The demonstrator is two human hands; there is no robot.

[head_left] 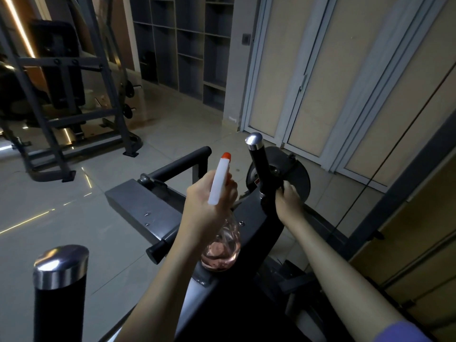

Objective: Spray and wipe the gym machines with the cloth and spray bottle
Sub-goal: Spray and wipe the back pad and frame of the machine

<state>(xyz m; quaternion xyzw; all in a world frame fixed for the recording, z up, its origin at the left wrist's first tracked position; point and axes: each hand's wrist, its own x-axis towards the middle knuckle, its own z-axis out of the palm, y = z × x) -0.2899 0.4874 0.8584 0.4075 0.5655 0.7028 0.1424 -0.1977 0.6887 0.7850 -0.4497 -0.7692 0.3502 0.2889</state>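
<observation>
Nearest me, my left hand [207,206] gripped the spray bottle [218,183], nozzle tilted up and forward. Just beyond, to its right, my right hand [288,203] curled round the base of the handle post [257,164], which rose away above it. Any cloth underneath I couldn't make out.

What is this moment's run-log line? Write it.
left hand: holds spray bottle | right hand: grips machine handle | cloth: unclear

The pale tiled floor [61,230] carries a dark machine [138,206] in the foreground, resting flat on the tiles. A second frame [49,124] stands well apart at left, and shelving [192,58] stands behind.
</observation>
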